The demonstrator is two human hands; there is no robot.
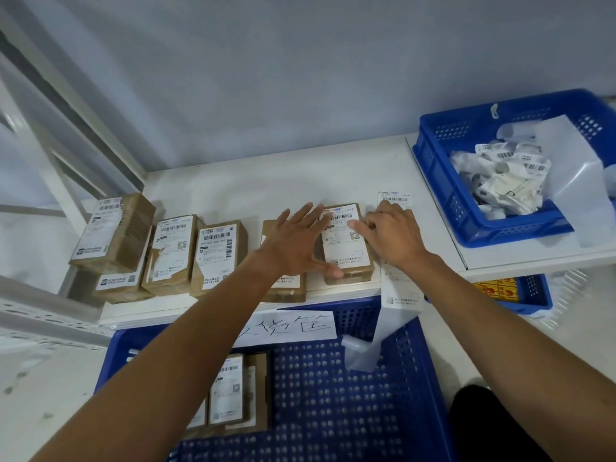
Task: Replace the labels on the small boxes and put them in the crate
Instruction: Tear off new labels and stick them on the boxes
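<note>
The left hand (pixel 293 241) lies flat, fingers spread, its thumb pressing the near corner of the rightmost box (pixel 348 261) on the shelf (pixel 233 188). The right hand (pixel 393 235) curls its fingers at that box's label (pixel 343 238); from here I cannot tell whether it pinches the edge or rubs it down. A label strip (pixel 398 295) runs under that wrist. It looks early yet: only a few finished boxes (pixel 230 391) lie in the crate (pixel 366 411) below, while the waiting boxes (pixel 173 251), about five, sit leftward along the shelf.
</note>
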